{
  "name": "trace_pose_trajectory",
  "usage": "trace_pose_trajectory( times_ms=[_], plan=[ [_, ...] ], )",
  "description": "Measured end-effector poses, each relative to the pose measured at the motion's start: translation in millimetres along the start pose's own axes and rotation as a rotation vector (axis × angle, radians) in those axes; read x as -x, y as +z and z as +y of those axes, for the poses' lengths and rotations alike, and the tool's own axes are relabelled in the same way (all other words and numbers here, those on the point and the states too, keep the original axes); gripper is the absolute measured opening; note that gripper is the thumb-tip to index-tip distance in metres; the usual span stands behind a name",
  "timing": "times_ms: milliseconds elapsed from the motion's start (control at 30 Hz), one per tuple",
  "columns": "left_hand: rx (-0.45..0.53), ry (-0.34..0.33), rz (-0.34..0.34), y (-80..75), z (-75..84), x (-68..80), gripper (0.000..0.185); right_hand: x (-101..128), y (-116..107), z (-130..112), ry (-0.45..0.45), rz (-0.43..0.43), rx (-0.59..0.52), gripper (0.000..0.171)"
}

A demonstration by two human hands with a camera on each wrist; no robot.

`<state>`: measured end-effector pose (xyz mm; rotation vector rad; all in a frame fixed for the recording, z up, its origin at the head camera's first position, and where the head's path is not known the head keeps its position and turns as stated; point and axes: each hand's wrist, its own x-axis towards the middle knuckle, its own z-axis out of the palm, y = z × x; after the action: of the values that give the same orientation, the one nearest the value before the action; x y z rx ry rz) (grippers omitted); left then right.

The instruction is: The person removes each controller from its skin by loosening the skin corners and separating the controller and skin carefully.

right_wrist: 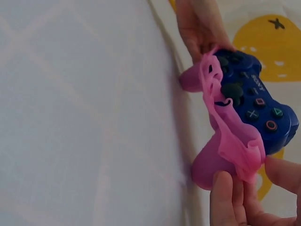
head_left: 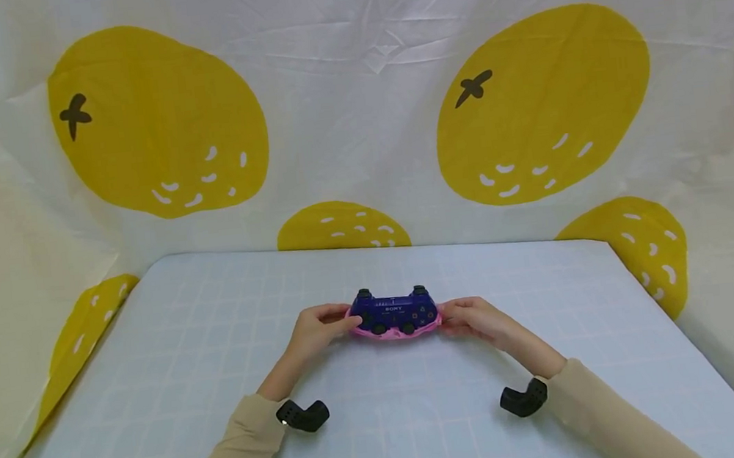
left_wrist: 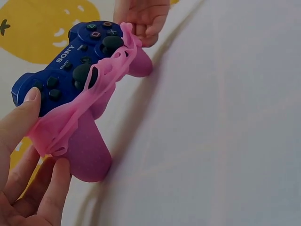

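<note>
Both grips pinch the pink cover (head_left: 395, 332): left hand (head_left: 315, 330) at nine o'clock, right hand (head_left: 475, 319) at three, holding the blue controller (head_left: 393, 307) mid-bench (head_left: 220, 361). Stretchy, clingy rubber likely peels best at the handle ends; the hard controller seems light. Beyond hangs a lemon-print cloth (head_left: 356, 112).

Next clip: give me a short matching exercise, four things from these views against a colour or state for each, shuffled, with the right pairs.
Things:
1. game controller
2. silicone cover
3. tabletop
4. backdrop cloth

Colour or state:
A. pink, stretched, partly off
B. white with large yellow fruit shapes
C. dark blue with black sticks
D. pale blue with a faint grid

Pairs: 1-C, 2-A, 3-D, 4-B

The left hand and right hand each grip one end of the controller and its cover.
</note>
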<state>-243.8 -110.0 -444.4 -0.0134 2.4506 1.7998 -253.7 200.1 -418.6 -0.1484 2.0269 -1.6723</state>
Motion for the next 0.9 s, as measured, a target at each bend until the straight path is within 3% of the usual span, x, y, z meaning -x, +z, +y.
trace_pose_trajectory(
  times_ms=[367, 500, 700, 900],
  plan=[
    [0.089, -0.035, -0.112, -10.2, -5.8, -4.5, 0.039, -6, 1, -5, 0.026, 0.033, -0.058, 0.04],
    [0.07, -0.045, -0.129, -10.9, -1.0, -5.9, 0.035, -7, 2, -7, 0.034, 0.048, -0.047, 0.043],
    [-0.013, -0.024, -0.083, -8.4, 8.4, -2.6, 0.03, -8, 1, -8, 0.033, 0.042, -0.056, 0.043],
    [-0.026, -0.081, 0.026, -4.4, 13.0, 0.3, 0.025, -7, 0, -8, 0.018, 0.046, -0.015, 0.042]
  ],
)
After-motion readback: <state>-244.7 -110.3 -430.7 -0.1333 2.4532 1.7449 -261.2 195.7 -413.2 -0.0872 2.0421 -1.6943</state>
